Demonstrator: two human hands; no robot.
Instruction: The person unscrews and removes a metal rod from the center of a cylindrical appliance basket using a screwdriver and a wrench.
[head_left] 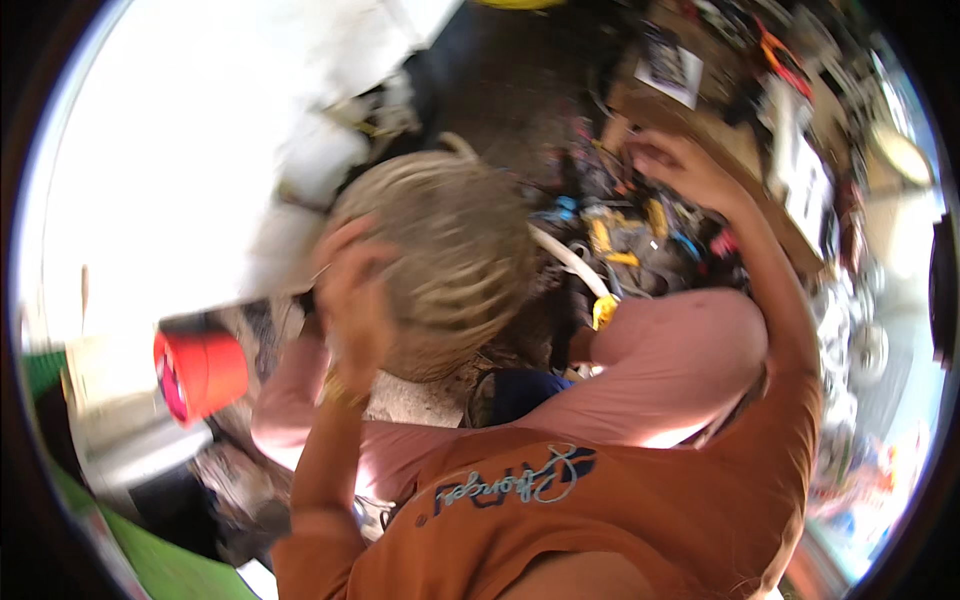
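Observation:
A round, dusty grey-brown housing (450,250) with curved ribs along its lower side stands tilted in front of my crossed legs. Against its left side lies my left hand (355,290), its fingers bent over the rim and gripping it. A bracelet circles that wrist. On the right, my right hand (685,170) reaches over a heap of hand tools and small parts (640,240), next to the edge of a wooden box. Its fingers are bent and smeared by motion, so whether they hold anything is unclear. A white tube-like handle (570,258) lies between housing and heap.
A red bucket (205,370) stands at the left, beside pale containers. A large bright white sheet (180,160) fills the upper left. Behind the heap is a brown wooden box (690,125) with items on it. Clear plastic packages (850,370) crowd the right side.

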